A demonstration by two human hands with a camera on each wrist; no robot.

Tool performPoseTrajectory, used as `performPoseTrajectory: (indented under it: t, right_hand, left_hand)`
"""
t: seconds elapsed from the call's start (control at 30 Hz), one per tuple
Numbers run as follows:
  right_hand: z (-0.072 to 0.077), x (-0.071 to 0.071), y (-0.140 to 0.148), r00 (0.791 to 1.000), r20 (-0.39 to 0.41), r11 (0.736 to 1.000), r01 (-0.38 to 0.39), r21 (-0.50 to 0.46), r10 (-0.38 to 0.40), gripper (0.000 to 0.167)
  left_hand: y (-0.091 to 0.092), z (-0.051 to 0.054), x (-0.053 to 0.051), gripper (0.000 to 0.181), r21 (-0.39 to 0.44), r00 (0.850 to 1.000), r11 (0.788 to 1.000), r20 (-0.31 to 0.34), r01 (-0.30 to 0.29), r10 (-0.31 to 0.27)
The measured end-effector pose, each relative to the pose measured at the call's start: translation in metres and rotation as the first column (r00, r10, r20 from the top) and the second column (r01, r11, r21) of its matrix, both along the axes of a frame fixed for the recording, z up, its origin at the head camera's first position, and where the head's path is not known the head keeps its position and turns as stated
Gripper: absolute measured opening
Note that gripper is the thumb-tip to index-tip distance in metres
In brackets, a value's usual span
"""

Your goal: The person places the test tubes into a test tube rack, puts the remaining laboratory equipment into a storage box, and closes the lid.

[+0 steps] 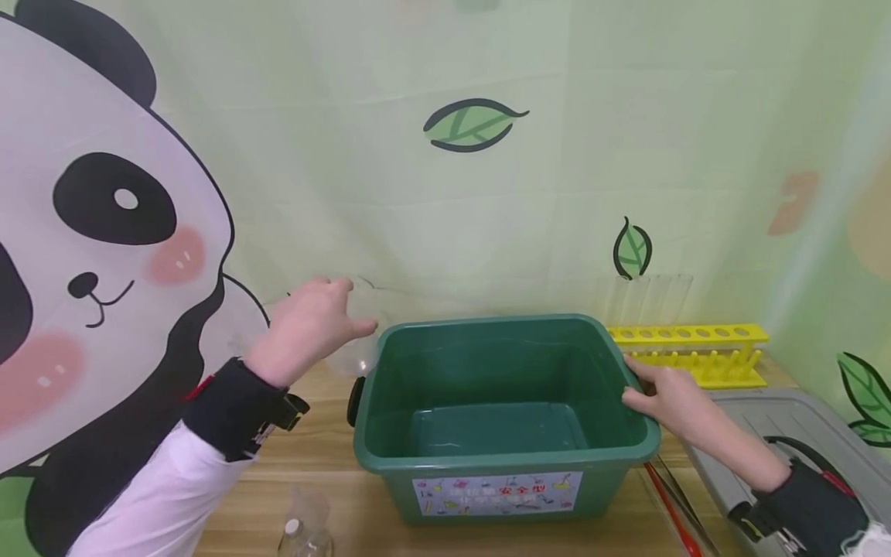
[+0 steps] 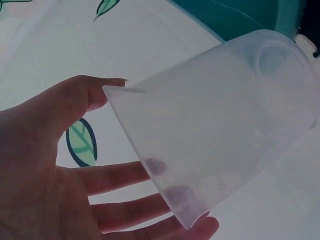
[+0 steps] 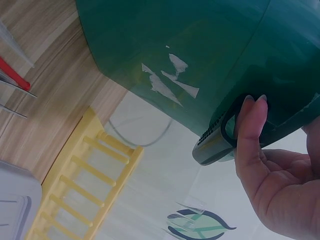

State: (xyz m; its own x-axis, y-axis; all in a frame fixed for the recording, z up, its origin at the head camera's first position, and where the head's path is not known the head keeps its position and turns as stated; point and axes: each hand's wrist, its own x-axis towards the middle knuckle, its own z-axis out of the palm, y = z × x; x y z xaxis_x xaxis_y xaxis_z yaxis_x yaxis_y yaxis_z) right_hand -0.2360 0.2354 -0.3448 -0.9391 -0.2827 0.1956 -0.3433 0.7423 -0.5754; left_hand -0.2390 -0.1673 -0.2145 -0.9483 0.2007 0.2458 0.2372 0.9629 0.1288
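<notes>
My left hand (image 1: pixel 306 329) holds a translucent plastic beaker (image 2: pixel 210 130) by its rim, just beyond the left end of a green plastic tub (image 1: pixel 376 464). In the left wrist view the thumb lies at one side of the rim and the fingers reach to the other side; the beaker is tilted. My right hand (image 1: pixel 685 402) grips the tub's right end. From the right wrist, its fingers show hooked round the black handle (image 3: pixel 215 142). The tub stands upright, with a printed label (image 1: pixel 497 493) on its front.
Behind the tub's right end stands a yellow test tube rack (image 1: pixel 727 334) with several glass tubes (image 1: pixel 647 302). A grey lid (image 1: pixel 759 410) lies at the right. Red-handled and metal tools (image 1: pixel 675 503) lie beside the tub. Small clear bottles (image 1: pixel 306 538) stand at the front left.
</notes>
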Motion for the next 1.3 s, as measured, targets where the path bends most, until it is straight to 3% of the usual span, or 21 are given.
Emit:
performPoseTrajectory:
  t: [0.23,0.5,0.7,0.83,1.0,1.07,1.23,1.3]
  right_hand:
    - [-0.002,0.000,0.002,1.000,-0.017,1.000,-0.003,-0.007,0.003,0.055]
    - [-0.003,0.000,0.003,0.998,-0.058,1.000,0.008,0.020,-0.006,0.054]
    - [-0.004,0.000,0.003,0.997,-0.078,1.000,0.009,0.017,-0.008,0.053]
    - [-0.004,0.000,0.003,0.998,-0.069,1.000,0.001,0.011,-0.001,0.053]
    - [-0.003,-0.002,0.003,0.999,-0.032,1.000,-0.012,0.005,0.012,0.054]
    - [-0.003,-0.002,0.002,1.000,-0.024,1.000,-0.013,0.001,0.013,0.054]
    - [-0.003,-0.001,0.002,1.000,-0.019,1.000,-0.012,-0.007,0.012,0.055]
    - [-0.002,-0.001,0.002,1.000,-0.016,1.000,-0.011,-0.007,0.011,0.055]
  left_hand:
    - [0.026,-0.004,-0.006,0.049,-0.065,0.996,0.994,-0.002,0.089,-0.090]
    - [0.057,-0.022,-0.020,0.050,-0.097,0.976,0.982,0.158,0.164,-0.147]
    - [0.073,-0.036,-0.032,0.039,-0.090,0.957,0.967,0.191,0.238,-0.218]
    - [0.082,-0.047,-0.039,0.044,-0.108,0.930,0.949,0.261,0.295,-0.259]
    - [0.089,-0.061,-0.047,0.051,-0.144,0.869,0.918,0.404,0.370,-0.286]
    - [0.091,-0.065,-0.050,0.051,-0.169,0.852,0.901,0.431,0.399,-0.297]
    - [0.094,-0.071,-0.056,0.053,-0.196,0.822,0.875,0.480,0.442,-0.307]
    - [0.096,-0.073,-0.057,0.056,-0.210,0.817,0.872,0.496,0.442,-0.295]
